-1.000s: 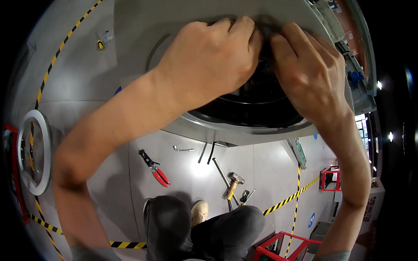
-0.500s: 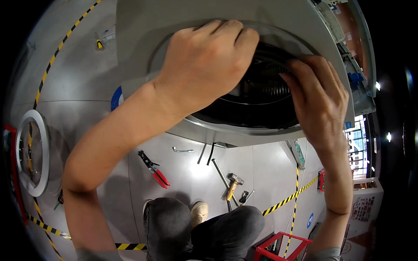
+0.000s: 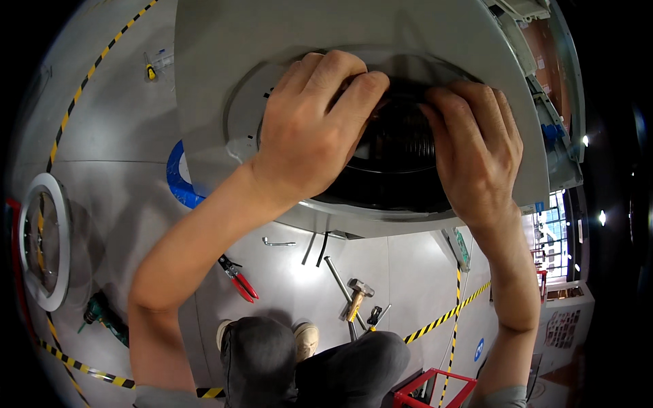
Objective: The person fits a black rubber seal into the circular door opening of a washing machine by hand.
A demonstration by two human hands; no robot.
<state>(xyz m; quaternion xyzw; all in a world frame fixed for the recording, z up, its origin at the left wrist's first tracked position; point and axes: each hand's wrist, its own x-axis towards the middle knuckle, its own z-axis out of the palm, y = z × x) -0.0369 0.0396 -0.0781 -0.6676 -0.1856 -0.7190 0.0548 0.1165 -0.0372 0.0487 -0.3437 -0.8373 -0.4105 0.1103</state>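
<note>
In front of me is a grey washing machine cabinet with a round dark drum opening, lined by a black rubber seal. My left hand is bent closed on the seal at the opening's upper left, its fingertips mostly hidden. My right hand grips the seal at the upper right, thumb and fingertips drawn together at its inner edge. A ribbed metal drum shows faintly between my hands.
A detached round door and green drill lie left. Red-handled pliers, a wrench, a hammer and metal bars are on the floor by my legs. A blue ring peeks from under the cabinet; red stands are right.
Both hands have moved lower on the opening, the left also shifting leftward. The left elbow has swung inward, and the drill and more of the blue ring now show.
</note>
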